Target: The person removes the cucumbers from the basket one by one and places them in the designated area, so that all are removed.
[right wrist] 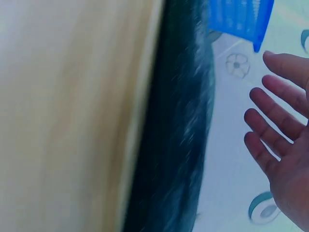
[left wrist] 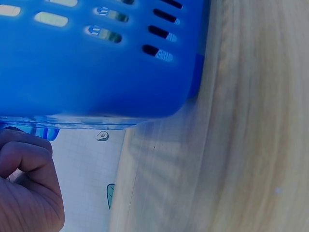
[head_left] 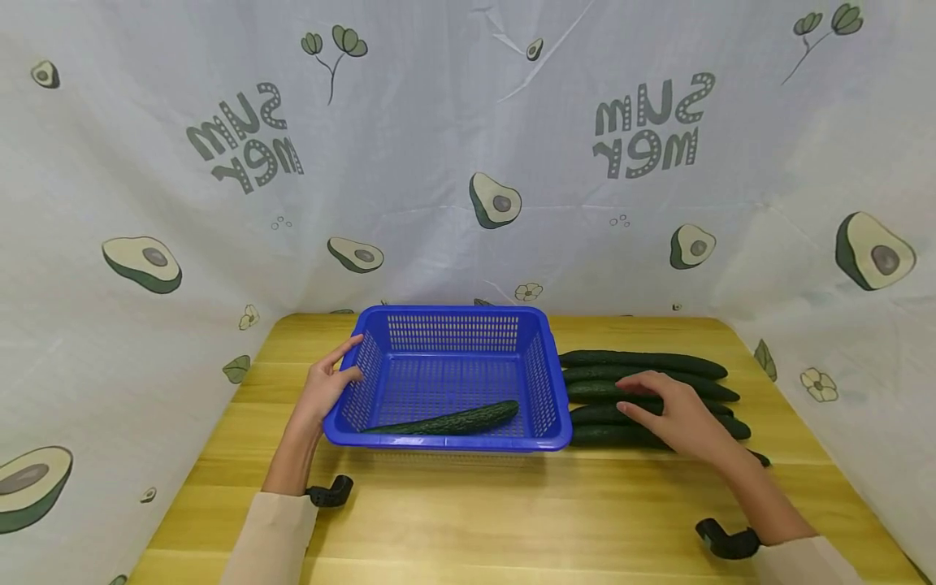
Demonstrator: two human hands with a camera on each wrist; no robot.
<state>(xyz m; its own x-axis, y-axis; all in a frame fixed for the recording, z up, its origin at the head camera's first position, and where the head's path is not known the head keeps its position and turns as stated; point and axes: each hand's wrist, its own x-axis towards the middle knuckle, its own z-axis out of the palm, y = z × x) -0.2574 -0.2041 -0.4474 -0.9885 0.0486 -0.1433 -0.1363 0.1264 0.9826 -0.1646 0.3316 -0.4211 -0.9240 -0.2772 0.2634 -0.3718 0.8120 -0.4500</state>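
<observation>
A blue plastic basket [head_left: 449, 443] with slotted walls stands on the table. Inside it, along the near wall, lies one dark green cucumber [head_left: 468, 418]. My left hand [head_left: 327, 390] grips the basket's left rim, its thumb reaching over the inner side; curled fingers [left wrist: 29, 159] show at the rim in the left wrist view. To the right of the basket, several long cucumbers [head_left: 643, 360] lie side by side. Over them hovers my right hand [head_left: 683, 414], holding nothing, and in the right wrist view its fingers [right wrist: 275, 108] are spread and gently bent.
The wooden table [head_left: 453, 520] has a printed cloth [head_left: 424, 162] hanging behind it and at both sides. Cucumber ends lie close against the basket's right side. A black wrist mount [head_left: 727, 540] sits on the right forearm, another mount [head_left: 332, 491] on the left.
</observation>
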